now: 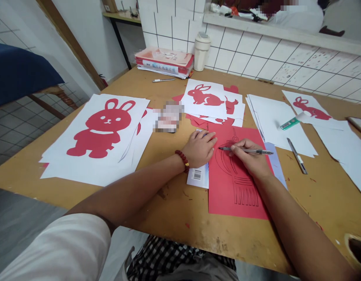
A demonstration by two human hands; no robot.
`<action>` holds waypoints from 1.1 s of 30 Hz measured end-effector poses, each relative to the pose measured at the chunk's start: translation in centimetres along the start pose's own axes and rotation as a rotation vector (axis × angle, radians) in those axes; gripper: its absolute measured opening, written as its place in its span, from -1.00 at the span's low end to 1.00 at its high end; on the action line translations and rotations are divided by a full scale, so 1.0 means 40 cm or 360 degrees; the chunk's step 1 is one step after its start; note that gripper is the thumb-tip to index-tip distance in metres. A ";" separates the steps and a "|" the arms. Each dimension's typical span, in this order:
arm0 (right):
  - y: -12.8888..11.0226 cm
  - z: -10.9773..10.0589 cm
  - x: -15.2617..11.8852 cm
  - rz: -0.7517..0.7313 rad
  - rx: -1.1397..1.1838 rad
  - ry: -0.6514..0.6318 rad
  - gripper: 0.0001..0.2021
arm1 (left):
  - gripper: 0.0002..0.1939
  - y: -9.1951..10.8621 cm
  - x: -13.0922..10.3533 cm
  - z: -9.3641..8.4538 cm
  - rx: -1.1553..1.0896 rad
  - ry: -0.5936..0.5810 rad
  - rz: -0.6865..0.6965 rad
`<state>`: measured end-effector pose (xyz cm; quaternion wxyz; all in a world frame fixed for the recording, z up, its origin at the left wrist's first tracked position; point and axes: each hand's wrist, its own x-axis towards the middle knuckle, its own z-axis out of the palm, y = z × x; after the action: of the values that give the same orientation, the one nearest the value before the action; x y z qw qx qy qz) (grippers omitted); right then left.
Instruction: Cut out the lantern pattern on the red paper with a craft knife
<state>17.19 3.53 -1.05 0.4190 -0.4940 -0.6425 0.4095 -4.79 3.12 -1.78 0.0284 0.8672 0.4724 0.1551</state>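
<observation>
A sheet of red paper (221,199) lies on the table, bearing a lantern outline with a tassel drawn in dark lines. My right hand (252,158) is closed around a pen (258,151), its tip at the left curve of the lantern. Fingers stretched out, my left hand (199,148) rests flat at the paper's left edge; a beaded bracelet (182,160) circles that wrist. Beneath the red sheet, a pale blue booklet (197,177) with a barcode sticks out on both sides.
White sheets with a red paper rabbit (101,125) lie left; another rabbit sheet (205,98) lies behind the red paper. To the right are white paper (274,113), a craft knife (297,156) and a green-white glue tube (290,123). A cup (202,50) and paper packs (164,62) stand at the back.
</observation>
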 end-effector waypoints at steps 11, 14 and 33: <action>-0.007 0.002 -0.003 -0.0002 0.0029 -0.0040 -0.78 | -0.53 0.000 0.001 -0.001 -0.0003 -0.0010 -0.0008; -0.005 0.000 -0.004 -0.0005 0.0022 -0.0050 -0.77 | -0.54 -0.001 0.001 0.002 0.0003 0.0003 -0.0004; -0.005 -0.003 -0.007 -0.0027 0.0026 -0.0125 -0.78 | -0.53 0.000 0.000 -0.001 0.0011 -0.0016 -0.0004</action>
<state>17.29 3.24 -0.84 0.4009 -0.4686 -0.6591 0.4304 -4.80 3.12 -1.75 0.0280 0.8674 0.4740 0.1491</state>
